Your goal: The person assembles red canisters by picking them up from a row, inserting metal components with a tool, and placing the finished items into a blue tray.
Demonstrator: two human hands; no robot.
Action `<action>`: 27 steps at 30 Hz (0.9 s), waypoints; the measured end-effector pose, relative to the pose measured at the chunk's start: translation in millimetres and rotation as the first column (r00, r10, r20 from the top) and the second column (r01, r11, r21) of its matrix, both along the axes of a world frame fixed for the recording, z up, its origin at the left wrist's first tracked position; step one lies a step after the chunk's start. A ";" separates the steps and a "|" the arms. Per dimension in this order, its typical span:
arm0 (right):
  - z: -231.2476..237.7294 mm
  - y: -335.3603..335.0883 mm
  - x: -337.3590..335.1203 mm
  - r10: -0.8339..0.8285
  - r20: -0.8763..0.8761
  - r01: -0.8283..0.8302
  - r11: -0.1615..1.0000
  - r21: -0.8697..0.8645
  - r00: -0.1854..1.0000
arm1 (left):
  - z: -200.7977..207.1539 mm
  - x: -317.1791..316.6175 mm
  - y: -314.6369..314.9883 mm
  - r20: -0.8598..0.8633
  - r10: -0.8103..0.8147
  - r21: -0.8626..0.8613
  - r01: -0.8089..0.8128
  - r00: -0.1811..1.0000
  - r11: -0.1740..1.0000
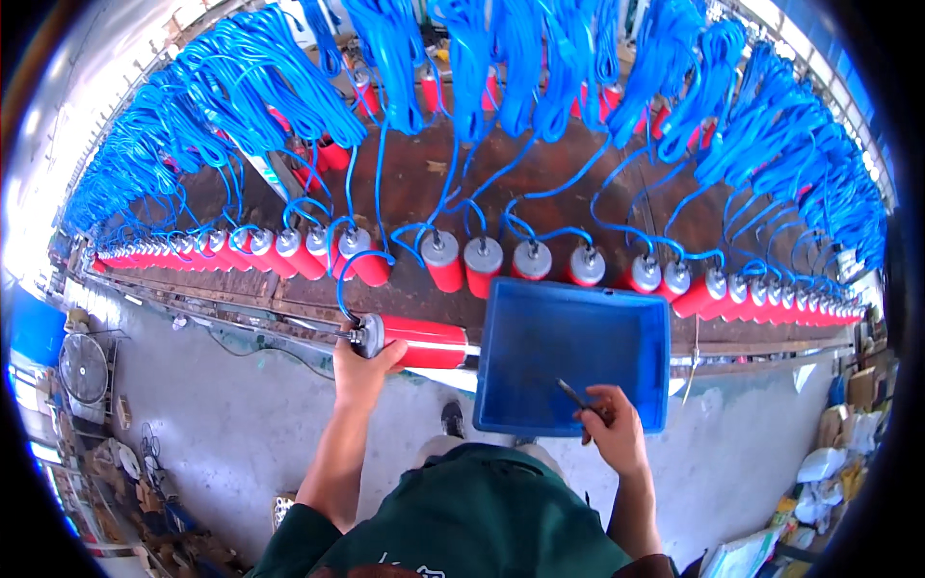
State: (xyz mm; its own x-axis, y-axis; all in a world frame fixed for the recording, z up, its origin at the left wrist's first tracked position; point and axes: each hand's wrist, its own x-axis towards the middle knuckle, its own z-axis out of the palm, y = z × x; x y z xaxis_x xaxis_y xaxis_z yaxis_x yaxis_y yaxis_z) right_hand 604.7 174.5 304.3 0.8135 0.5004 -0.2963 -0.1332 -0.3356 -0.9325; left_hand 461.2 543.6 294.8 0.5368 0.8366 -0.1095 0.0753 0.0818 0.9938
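Note:
My left hand (363, 371) is closed round the grey-capped end of a red cylinder (424, 341). The cylinder lies on its side, its other end toward the blue tray. A blue cable (345, 279) runs from its cap up to the rows behind. Over the near right part of the shallow blue tray (485, 366), my right hand (614, 431) pinches a slim dark pen-like tool (570, 391), its pale tip pointing up and left. What kind of tool it is cannot be made out.
A long row of upright red cylinders (444, 275) with grey caps lines the front edge of the brown bench (405, 183). Thick coils of blue cable (462, 58) hang above and behind. A round fan-like guard (85, 368) stands at left; bags and boxes (822, 464) lie at right.

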 end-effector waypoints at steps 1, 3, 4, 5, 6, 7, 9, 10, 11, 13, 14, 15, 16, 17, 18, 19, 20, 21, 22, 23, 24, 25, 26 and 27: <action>1.4 -0.5 3.4 0.007 -0.027 -0.006 1.000 0.030 1.000 | 0.1 -1.7 -8.8 -0.020 -0.015 -0.013 0.015 1.000 1.000; 11.0 1.8 8.6 0.018 -0.027 -0.017 0.999 0.049 0.999 | -4.6 -4.3 -24.3 0.085 -0.033 -0.325 0.059 0.996 0.944; 14.3 1.1 12.2 0.016 -0.036 -0.014 0.999 0.043 0.999 | -6.8 0.2 -33.2 0.085 -0.028 -0.344 0.055 0.996 0.937; 15.7 -2.9 14.3 0.012 -0.045 -0.010 0.999 0.037 0.999 | -13.2 3.8 -40.5 0.075 -0.043 -0.353 0.066 0.996 0.933; 14.6 -6.7 16.8 -0.003 -0.054 0.005 0.999 0.032 0.999 | -22.2 8.6 -44.8 0.074 -0.029 -0.415 0.057 0.997 0.908; 9.5 -11.1 19.3 -0.028 -0.061 0.031 0.999 0.040 0.998 | -31.9 14.3 -49.0 0.077 -0.018 -0.470 0.052 0.997 0.881; -1.9 -18.7 23.5 -0.072 -0.071 0.075 0.996 0.046 0.995 | -45.9 24.0 -57.7 0.047 -0.027 -0.468 0.046 0.999 0.883; -8.0 -21.6 25.3 -0.083 -0.082 0.088 0.993 0.072 0.993 | -49.7 27.6 -59.7 0.001 -0.040 -0.475 0.035 0.999 0.880; -10.7 -24.1 26.6 -0.091 -0.093 0.100 0.990 0.097 0.991 | -53.5 30.7 -61.2 -0.045 -0.051 -0.480 0.023 0.998 0.877; -12.0 -22.1 28.5 -0.105 -0.107 0.115 0.989 0.094 0.989 | -61.8 32.0 -60.4 -0.028 -0.060 -0.515 0.037 0.998 0.856; -15.2 -19.3 30.0 -0.092 -0.133 0.107 0.987 0.118 0.987 | -66.3 31.5 -59.5 -0.007 -0.054 -0.552 0.041 0.999 0.833; -18.1 -17.8 30.9 -0.080 -0.155 0.102 0.985 0.139 0.985 | -70.8 32.0 -58.9 -0.010 -0.065 -0.552 0.049 0.998 0.832; -27.6 -15.9 32.0 -0.056 -0.126 0.074 0.987 0.142 0.990 | -75.1 32.3 -58.3 0.023 -0.087 -0.551 0.085 0.996 0.830; -30.5 -12.7 33.5 -0.064 -0.129 0.082 0.987 0.141 0.990 | -79.5 31.9 -57.6 0.056 -0.107 -0.550 0.120 0.993 0.827; -31.9 -6.7 37.5 -0.026 -0.088 0.041 0.984 0.172 0.996 | -77.3 33.0 -58.5 0.054 -0.112 -0.548 0.123 0.992 0.827; -32.2 -1.3 41.0 0.011 -0.046 -0.001 0.980 0.201 0.999 | -74.4 33.3 -59.2 0.081 -0.141 -0.544 0.162 0.987 0.823; -31.1 2.1 43.1 0.040 -0.025 -0.036 0.990 0.140 0.999 | -72.4 33.9 -59.9 0.107 -0.169 -0.540 0.200 0.980 0.817; -29.3 6.4 45.4 0.041 -0.025 -0.037 0.989 0.143 0.999 | -71.7 33.3 -59.8 0.107 -0.168 -0.538 0.199 0.980 0.819; -27.6 10.5 47.8 0.074 0.028 -0.077 0.989 0.126 0.997 | -71.2 32.5 -59.7 0.111 -0.177 -0.541 0.209 0.978 0.815; -26.6 13.7 50.2 0.107 0.079 -0.115 0.988 0.108 0.991 | -70.9 32.2 -59.3 0.115 -0.187 -0.544 0.219 0.976 0.810; -27.4 15.9 52.7 0.106 0.078 -0.114 0.988 0.108 0.991 | -71.1 32.2 -58.8 0.114 -0.187 -0.544 0.219 0.976 0.810; -29.5 17.7 55.3 0.141 0.125 -0.155 0.982 0.110 0.982 | -71.4 32.3 -58.0 0.107 -0.197 -0.553 0.222 0.975 0.803; -30.8 18.5 56.3 0.174 0.172 -0.195 0.975 0.110 0.970 | -71.8 32.5 -56.8 0.100 -0.206 -0.562 0.226 0.973 0.796; -31.3 18.8 55.9 0.177 0.172 -0.197 0.974 0.109 0.969 | -73.7 31.1 -54.8 0.100 -0.204 -0.563 0.224 0.974 0.795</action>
State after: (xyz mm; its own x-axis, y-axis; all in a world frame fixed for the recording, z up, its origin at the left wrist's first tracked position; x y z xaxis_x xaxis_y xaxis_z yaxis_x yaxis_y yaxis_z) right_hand 660.6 193.3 273.0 0.7335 0.6729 -0.0960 0.0753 -0.2208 -0.9724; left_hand 492.3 488.8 221.1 0.7063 0.4936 -0.5075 0.1266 0.6172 0.7766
